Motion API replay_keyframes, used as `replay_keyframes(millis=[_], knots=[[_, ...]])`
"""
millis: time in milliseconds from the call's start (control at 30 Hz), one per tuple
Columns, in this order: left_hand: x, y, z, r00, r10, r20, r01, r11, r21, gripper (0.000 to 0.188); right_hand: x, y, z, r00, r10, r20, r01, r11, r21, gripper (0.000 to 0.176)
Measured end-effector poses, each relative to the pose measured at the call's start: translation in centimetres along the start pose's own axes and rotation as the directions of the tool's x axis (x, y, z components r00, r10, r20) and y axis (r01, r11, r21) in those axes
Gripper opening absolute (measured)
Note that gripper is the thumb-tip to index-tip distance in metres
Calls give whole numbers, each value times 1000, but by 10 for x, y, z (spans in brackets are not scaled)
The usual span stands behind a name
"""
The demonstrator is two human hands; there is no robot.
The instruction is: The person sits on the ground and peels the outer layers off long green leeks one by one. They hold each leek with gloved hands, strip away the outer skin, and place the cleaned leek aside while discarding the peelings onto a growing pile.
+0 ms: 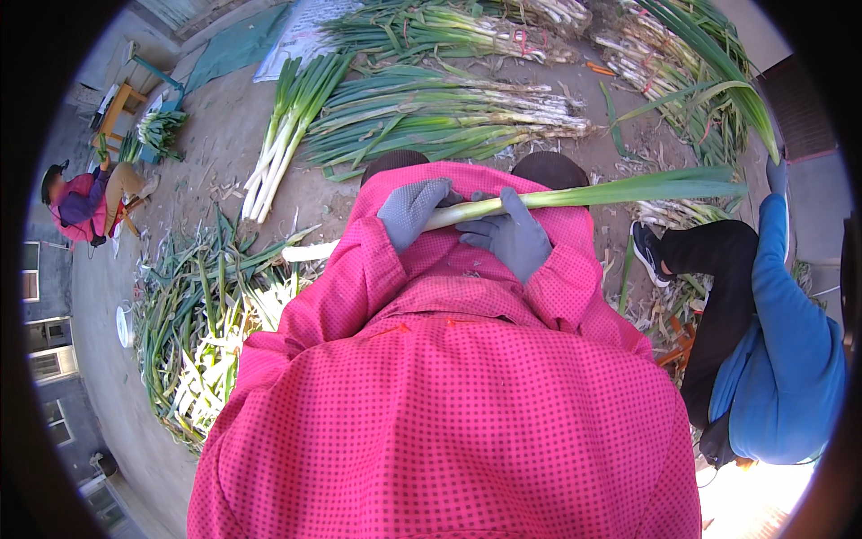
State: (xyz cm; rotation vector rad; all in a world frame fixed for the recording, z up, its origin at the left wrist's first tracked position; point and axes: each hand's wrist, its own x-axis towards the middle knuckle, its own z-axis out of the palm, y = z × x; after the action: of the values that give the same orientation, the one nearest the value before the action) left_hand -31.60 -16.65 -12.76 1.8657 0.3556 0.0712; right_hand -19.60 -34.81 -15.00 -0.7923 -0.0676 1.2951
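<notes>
A long green onion (pixel 465 214) lies across my lap, its white root end towards the left and its green leaves towards the right. My left hand (pixel 412 212), in a grey dotted work glove, grips the white shank. Around the paler green part, my right hand (pixel 508 236) holds the same stalk, a finger over it and the others below. Beyond my knees lies a pile of untrimmed green onions (pixel 451 118) with soil on their roots. To its left, several cleaned green onions (pixel 289 135) with bright white shanks lie together on the ground.
Stripped leaves (pixel 195 323) are heaped at my left. Tied onion bundles (pixel 471 34) lie farther back. Close on my right sits a co-worker in a blue top (pixel 781 377), a gloved hand on onion leaves. Another person (pixel 84 202) sits at far left near a wooden stool (pixel 121 111).
</notes>
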Motion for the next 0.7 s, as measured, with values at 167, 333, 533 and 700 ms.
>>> replay_keyframes(millis=[167,333,533,700], knots=[[-6,8,-20,983,80,166,-100,988,116,34,0,-1,0,1000,8,9,-8,1000,20,55],[-22,4,-10,991,45,127,-93,909,407,49,2,6,-3,998,-58,2,58,998,13,49],[-18,-1,-1,990,108,92,-137,895,425,47,11,18,-7,998,12,-57,-34,912,-409,41],[-18,-1,-3,987,120,105,-154,893,424,45,11,23,-5,998,-53,-22,45,958,-282,38]])
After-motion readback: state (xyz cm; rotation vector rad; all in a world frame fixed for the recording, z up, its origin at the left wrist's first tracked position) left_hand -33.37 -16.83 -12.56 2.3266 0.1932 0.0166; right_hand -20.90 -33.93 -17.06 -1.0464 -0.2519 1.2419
